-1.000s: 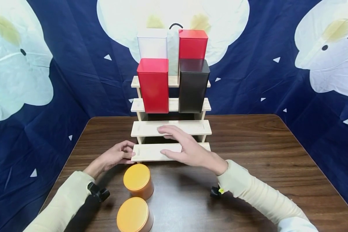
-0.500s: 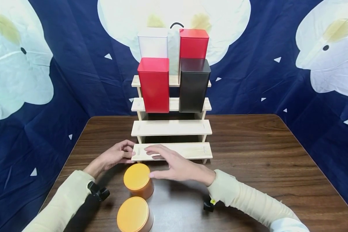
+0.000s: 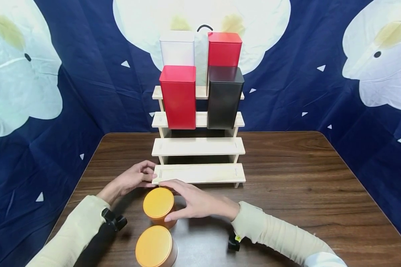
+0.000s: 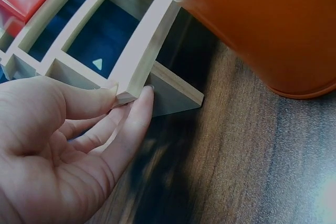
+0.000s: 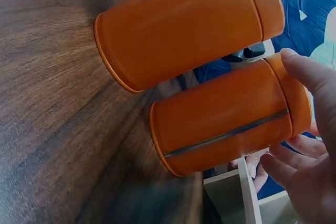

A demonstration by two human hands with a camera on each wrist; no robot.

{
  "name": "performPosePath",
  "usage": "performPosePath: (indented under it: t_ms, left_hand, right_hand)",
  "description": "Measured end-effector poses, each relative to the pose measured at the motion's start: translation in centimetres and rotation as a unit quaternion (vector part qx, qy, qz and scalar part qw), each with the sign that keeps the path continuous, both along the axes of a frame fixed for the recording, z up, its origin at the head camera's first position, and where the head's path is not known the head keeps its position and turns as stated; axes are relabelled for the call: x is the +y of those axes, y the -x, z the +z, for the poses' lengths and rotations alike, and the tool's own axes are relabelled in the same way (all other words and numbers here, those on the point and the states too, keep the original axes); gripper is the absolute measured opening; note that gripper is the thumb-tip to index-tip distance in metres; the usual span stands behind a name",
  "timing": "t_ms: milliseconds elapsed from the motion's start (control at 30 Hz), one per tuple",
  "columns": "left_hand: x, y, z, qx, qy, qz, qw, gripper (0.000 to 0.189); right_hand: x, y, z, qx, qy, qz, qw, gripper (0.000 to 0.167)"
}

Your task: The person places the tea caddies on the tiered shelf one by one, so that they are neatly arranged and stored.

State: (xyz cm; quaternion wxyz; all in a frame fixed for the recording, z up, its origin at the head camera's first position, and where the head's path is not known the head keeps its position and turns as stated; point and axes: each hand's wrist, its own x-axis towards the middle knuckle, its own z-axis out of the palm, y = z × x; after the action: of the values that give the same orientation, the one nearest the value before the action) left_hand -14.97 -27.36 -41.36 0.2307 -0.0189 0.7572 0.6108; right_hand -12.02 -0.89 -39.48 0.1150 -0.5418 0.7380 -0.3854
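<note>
My left hand (image 3: pixel 135 177) pinches the left end of the lowest step of a pale wooden tiered display stand (image 3: pixel 198 173); in the left wrist view the thumb lies on top and fingers curl beneath. My right hand (image 3: pixel 195 202) reaches around the farther orange round canister (image 3: pixel 158 202), just in front of the stand. In the right wrist view its thumb (image 5: pixel 302 66) meets the side of the lid and the other fingers bend round the opposite side. That canister (image 5: pixel 226 121) stands upright on the table. A second orange canister (image 3: pixel 155 246) stands close by, nearer to me.
On the upper steps stand a white tin (image 3: pixel 178 48), a red tin (image 3: pixel 224 48) behind a black tin (image 3: pixel 225 98), and another red tin (image 3: pixel 178 98). The brown wood-grain table (image 3: pixel 294 193) ends at a blue curtain (image 3: pixel 280 96) with cloud prints.
My right hand has come down and toward me from above the stand's lower steps to the farther orange canister. My left hand has kept its place on the lowest step.
</note>
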Motion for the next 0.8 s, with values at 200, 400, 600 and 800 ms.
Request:
performPosePath:
  t_ms: [200, 400, 600, 800]
  left_hand:
    - [0.0, 0.0, 0.0, 0.001, -0.003, 0.000, 1.0000, 0.045]
    - [-0.1, 0.0, -0.1, 0.000, -0.008, -0.001, 1.0000, 0.044]
    - [0.0, 0.0, 0.0, -0.002, -0.011, 0.000, 0.9999, 0.044]
    - [0.0, 0.0, 0.1, -0.005, -0.011, 0.000, 0.9999, 0.045]
  right_hand:
    - [-0.2, -0.2, -0.8, 0.029, -0.016, -0.011, 0.9994, 0.083]
    - [-0.5, -0.5, -1.0, 0.040, 0.007, -0.014, 0.9991, 0.079]
    - [-0.3, -0.6, -0.8, 0.020, 0.021, -0.014, 0.9995, 0.079]
    - [0.2, -0.4, 0.2, 0.024, 0.038, -0.016, 0.9989, 0.080]
